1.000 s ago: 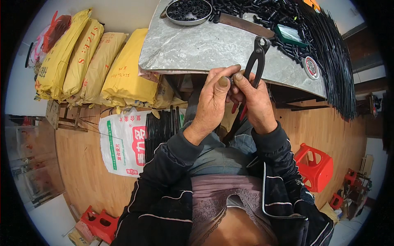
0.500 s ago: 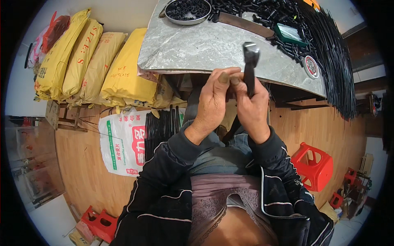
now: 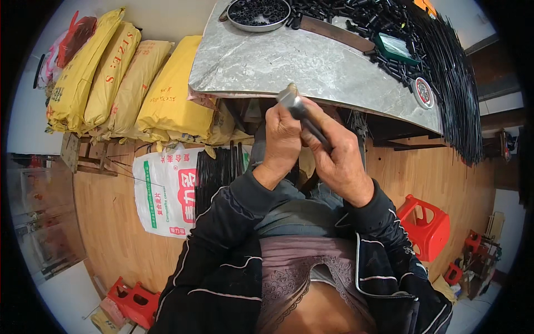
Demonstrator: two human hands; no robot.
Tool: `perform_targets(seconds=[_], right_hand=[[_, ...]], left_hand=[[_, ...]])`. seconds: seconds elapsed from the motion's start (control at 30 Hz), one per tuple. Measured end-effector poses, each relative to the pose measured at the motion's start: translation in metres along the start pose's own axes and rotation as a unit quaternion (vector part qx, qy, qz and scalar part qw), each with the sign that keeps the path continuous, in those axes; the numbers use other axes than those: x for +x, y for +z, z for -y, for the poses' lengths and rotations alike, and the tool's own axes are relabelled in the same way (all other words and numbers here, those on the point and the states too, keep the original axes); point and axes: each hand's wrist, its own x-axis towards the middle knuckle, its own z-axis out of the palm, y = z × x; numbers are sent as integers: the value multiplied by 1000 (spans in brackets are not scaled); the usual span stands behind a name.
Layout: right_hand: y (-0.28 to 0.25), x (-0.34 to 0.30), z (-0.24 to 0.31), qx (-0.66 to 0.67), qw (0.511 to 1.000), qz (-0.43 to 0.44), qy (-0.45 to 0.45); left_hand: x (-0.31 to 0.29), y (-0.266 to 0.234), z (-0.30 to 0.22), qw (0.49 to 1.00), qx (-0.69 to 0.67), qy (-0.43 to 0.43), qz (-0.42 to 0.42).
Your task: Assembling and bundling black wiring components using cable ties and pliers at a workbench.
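My right hand (image 3: pixel 344 158) is wrapped round the dark handle of a hammer (image 3: pixel 316 132). The steel hammer head is tilted to the left and lies over the fingers of my left hand (image 3: pixel 282 136), close to the table's front edge. My left hand is closed in a fist-like pinch; whatever it holds is hidden behind the hammer head and fingers. Both hands are above my lap, side by side.
A grey marbled table (image 3: pixel 250 61) carries a round tray (image 3: pixel 259 25) of small black parts, a flat brown bar (image 3: pixel 336 34), loose black tubes, a green box (image 3: pixel 396 50) and long black rods (image 3: pixel 453 89). Yellow sacks (image 3: pixel 175 94) stand left; a red stool (image 3: pixel 425 228) stands right.
The hammer has swung from upright down to the left, over my left hand. My left hand's fingers have curled in, and the thumb no longer sticks up.
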Motion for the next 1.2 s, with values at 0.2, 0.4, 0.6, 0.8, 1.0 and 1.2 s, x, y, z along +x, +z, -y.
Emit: perform_targets(seconds=[0.2,0.4,0.6,0.8,1.0,1.2], right_hand=[[-12,3,9,224,967,46,108],[-67,-6,13,294,885,203,298],[-72,-22,15,282,827,273,403],[-77,-30,14,343,799,266,417],[-77,-35,13,372,782,264,425],[-78,-35,9,364,791,277,406]], left_hand=[[8,3,0,995,-63,-58,-57],[10,-9,-1,994,-63,-85,15],[4,11,0,996,-28,-88,-5],[7,9,0,992,-37,-114,27],[-2,10,2,992,5,-118,52],[2,10,3,990,-25,-125,59]])
